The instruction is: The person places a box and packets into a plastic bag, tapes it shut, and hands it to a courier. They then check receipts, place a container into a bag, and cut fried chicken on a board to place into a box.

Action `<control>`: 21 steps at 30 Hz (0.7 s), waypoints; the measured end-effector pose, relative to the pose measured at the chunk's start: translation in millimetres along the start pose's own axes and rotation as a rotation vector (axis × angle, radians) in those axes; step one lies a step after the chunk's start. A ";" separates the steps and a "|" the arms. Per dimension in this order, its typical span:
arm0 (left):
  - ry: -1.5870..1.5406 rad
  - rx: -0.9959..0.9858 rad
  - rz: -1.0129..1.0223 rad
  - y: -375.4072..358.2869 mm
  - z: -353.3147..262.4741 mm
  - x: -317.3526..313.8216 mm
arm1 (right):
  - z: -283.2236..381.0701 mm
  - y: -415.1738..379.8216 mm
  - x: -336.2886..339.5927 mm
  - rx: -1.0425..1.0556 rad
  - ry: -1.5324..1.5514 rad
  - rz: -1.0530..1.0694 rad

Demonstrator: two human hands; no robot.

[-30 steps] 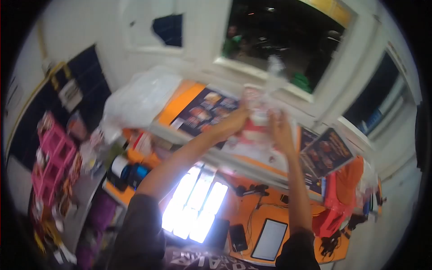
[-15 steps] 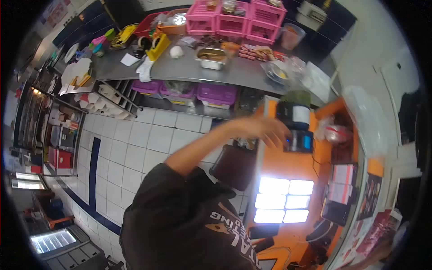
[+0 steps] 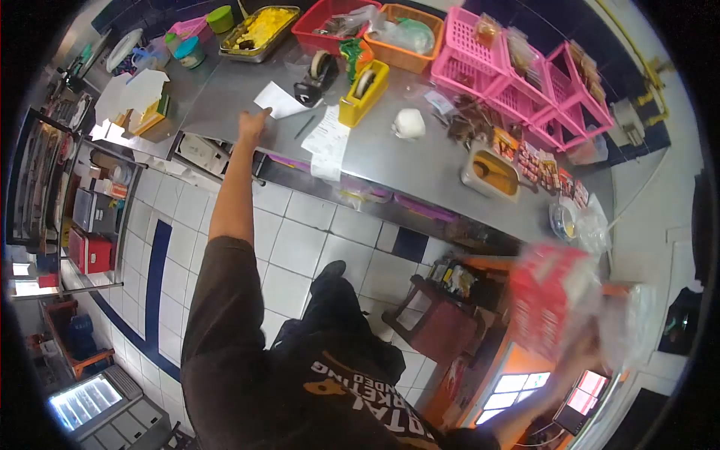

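Observation:
At the front edge of the steel counter, my left hand reaches out with thumb and forefinger apart. Its fingertips are right at the near corner of a small white sheet of paper. Beside that lie a pen and a long printed receipt hanging over the edge. On the right, my right hand grips a red-and-white printed package, smeared by motion. Clear plastic shows next to it, and the package partly covers the fingers.
Behind the paper stand a black tape dispenser and a yellow tape dispenser. Pink baskets and a metal food pan are farther right. A dark red chair stands below, near the orange desk with its lit screen.
The view has swung toward the left counter. My left hand has left the black device on the orange desk for the counter edge. The package in my right hand has come up into view.

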State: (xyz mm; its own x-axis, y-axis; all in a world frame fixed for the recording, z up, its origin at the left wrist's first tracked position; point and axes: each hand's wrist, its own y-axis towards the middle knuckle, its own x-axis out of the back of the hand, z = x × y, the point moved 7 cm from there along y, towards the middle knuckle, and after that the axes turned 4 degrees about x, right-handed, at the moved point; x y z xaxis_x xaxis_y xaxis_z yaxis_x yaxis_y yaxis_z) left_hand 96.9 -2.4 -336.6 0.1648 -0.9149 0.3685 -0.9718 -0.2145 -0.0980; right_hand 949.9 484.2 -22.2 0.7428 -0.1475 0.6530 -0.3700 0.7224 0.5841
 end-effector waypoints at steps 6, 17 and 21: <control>-0.530 0.365 0.356 13.2 -3.6 -33.3 | 196.1 4.5 -296.4 0.151 0.304 0.344; 0.105 -0.102 0.234 35.7 -20.8 -36.2 | 319.6 36.2 -431.1 0.514 0.066 0.495; 0.544 -0.754 0.451 16.0 -93.4 -34.2 | 322.5 13.9 -428.8 0.388 -0.107 0.409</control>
State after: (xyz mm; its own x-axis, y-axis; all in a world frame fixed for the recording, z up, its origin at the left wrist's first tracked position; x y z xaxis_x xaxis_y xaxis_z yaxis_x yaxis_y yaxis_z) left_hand 60.0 57.4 -264.4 -0.1572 -0.5384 0.8279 -0.8084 0.5517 0.2053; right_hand 446.3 339.6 -138.6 0.4429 0.0093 0.8965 -0.8080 0.4375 0.3947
